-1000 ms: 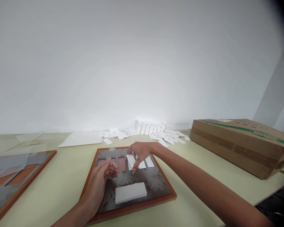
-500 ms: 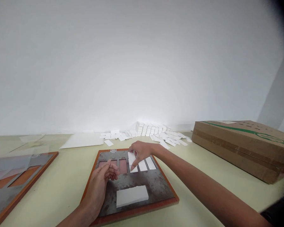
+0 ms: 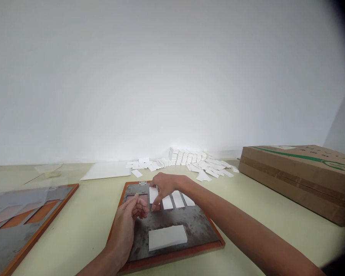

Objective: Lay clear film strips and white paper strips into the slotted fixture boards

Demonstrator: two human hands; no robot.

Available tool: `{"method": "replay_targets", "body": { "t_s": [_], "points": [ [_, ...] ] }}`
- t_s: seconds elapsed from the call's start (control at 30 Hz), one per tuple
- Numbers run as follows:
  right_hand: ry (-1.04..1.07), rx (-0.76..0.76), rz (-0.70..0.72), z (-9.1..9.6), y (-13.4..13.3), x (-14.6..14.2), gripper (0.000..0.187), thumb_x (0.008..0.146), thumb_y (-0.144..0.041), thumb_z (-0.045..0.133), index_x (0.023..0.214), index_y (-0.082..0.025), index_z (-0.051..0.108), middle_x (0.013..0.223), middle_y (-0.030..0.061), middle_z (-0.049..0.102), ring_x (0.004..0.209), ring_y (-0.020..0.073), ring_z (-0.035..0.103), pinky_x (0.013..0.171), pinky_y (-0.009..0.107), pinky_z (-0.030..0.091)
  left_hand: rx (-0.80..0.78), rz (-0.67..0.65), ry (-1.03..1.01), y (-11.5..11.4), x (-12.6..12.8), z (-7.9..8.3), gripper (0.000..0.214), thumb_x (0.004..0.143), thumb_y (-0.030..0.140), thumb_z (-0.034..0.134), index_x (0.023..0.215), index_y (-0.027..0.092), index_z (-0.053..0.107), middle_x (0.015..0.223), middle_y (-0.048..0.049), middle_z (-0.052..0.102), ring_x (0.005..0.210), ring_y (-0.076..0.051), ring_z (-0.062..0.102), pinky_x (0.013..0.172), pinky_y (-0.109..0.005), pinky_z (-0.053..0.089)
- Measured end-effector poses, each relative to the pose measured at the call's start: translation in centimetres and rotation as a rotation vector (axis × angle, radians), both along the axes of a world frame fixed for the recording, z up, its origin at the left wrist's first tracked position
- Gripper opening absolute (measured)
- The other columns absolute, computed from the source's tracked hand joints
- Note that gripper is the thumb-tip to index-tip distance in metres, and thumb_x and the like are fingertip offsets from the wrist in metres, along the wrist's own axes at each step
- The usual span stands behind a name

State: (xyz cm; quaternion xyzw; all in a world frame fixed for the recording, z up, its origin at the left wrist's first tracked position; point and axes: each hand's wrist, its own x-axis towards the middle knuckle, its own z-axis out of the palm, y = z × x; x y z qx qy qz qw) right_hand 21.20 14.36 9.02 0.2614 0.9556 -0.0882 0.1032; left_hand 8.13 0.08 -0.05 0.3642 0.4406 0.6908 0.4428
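A dark grey board with an orange-brown frame (image 3: 121, 192) lies on the table before me, with a row of rectangular slots near its far side. White cards (image 3: 178, 199) fill several slots on the right. One slot at the left (image 3: 143, 198) shows a reddish bottom. My right hand (image 3: 164, 188) pinches a white card (image 3: 153, 194) over the slot left of the filled ones. My left hand (image 3: 129, 218) rests at the board's left side, fingers loosely curled, with nothing visible in them. A stack of white cards (image 3: 168, 237) lies on the board's near part.
Stacked white cards (image 3: 186, 156) and scattered ones (image 3: 212, 168) lie along the wall. A white sheet (image 3: 106, 171) is left of them. A cardboard box (image 3: 293, 180) stands at the right. A second framed board (image 3: 37, 226), partly under clear sheeting, lies at the left.
My right hand has moved one slot to the left on the board with a white card. The slot it left now shows a white card. My left hand has barely moved; the view has shifted slightly.
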Motion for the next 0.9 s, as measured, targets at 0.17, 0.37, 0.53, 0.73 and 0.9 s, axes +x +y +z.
{"method": "replay_targets", "body": {
  "t_s": [0.17,0.37,0.53,0.73,0.9],
  "points": [
    [-0.001,0.01,0.004,-0.5,0.3,-0.1,0.059,0.06,-0.07,0.087,0.072,-0.019,0.058,0.069,-0.001,0.059,0.071,0.0189,0.058,0.057,0.028,0.037,0.008,0.002,-0.004,0.2,0.0,-0.2,0.049,0.067,0.064,0.077,0.061,0.016,0.068,0.061,-0.0036,0.063,0.061,-0.016,0.055,0.058,-0.024,0.045],
    [0.014,0.016,0.001,-0.7,0.4,0.1,0.062,0.055,-0.073,0.088,0.069,-0.02,0.058,0.065,-0.002,0.057,0.07,0.0185,0.057,0.059,0.028,0.037,0.013,0.025,-0.011,-0.2,-0.1,0.1,0.05,0.065,0.065,0.077,0.06,0.017,0.066,0.059,-0.0034,0.061,0.058,-0.016,0.054,0.056,-0.025,0.045],
    [0.037,0.024,-0.012,-0.7,0.4,0.6,0.065,0.055,-0.073,0.087,0.063,-0.02,0.05,0.061,-0.003,0.051,0.068,0.0177,0.053,0.06,0.028,0.033,0.019,0.04,-0.011,-0.3,0.1,0.5,0.047,0.067,0.061,0.079,0.06,0.017,0.066,0.061,-0.0043,0.061,0.059,-0.017,0.054,0.057,-0.027,0.045],
    [0.069,-0.024,-0.001,-0.9,0.3,1.2,0.061,0.059,-0.071,0.086,0.064,-0.02,0.054,0.061,-0.0028,0.055,0.068,0.0179,0.055,0.06,0.029,0.034,0.007,0.042,-0.016,-0.3,0.1,0.5,0.048,0.066,0.063,0.079,0.06,0.017,0.066,0.06,-0.0034,0.061,0.06,-0.016,0.053,0.058,-0.026,0.044],
    [0.109,-0.06,0.036,-0.9,0.1,1.9,0.061,0.059,-0.07,0.086,0.065,-0.02,0.051,0.063,-0.0041,0.052,0.065,0.0163,0.052,0.059,0.029,0.032,0.002,0.038,-0.017,-0.5,0.1,0.6,0.048,0.065,0.063,0.08,0.06,0.017,0.066,0.06,-0.0025,0.061,0.06,-0.016,0.052,0.058,-0.025,0.044]
  ]
}}
